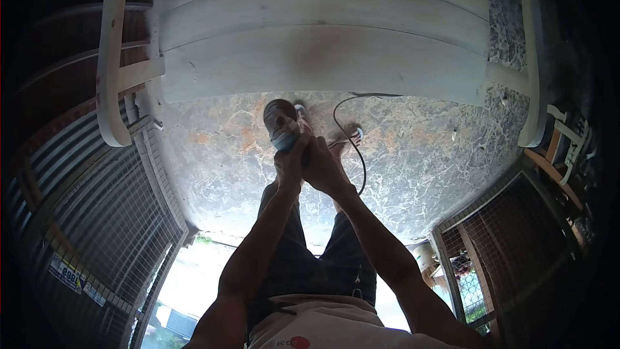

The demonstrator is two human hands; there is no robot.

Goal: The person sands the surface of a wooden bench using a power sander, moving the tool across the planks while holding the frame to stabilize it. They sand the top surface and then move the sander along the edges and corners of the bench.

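An angle grinder [281,137] with a blue body and a round, dark disc end is held in front of my legs. My left hand [290,160] is closed round its body, close to the head. Pressed against it on the right, my right hand [321,165] wraps the dark rear part of the tool. Fingers of both hands hide much of the grip. A black power cord [363,161] loops out to the right of my hands. Just beyond the disc lies the near edge of a pale wooden bench [226,68], apart from the tool.
Curved wooden legs and armrests [111,58] flank the bench on both sides. Cracked concrete floor [413,155] lies under my feet. Wire-mesh panels [123,232] stand at the left and right. Wooden pieces [562,148] lean at the far right.
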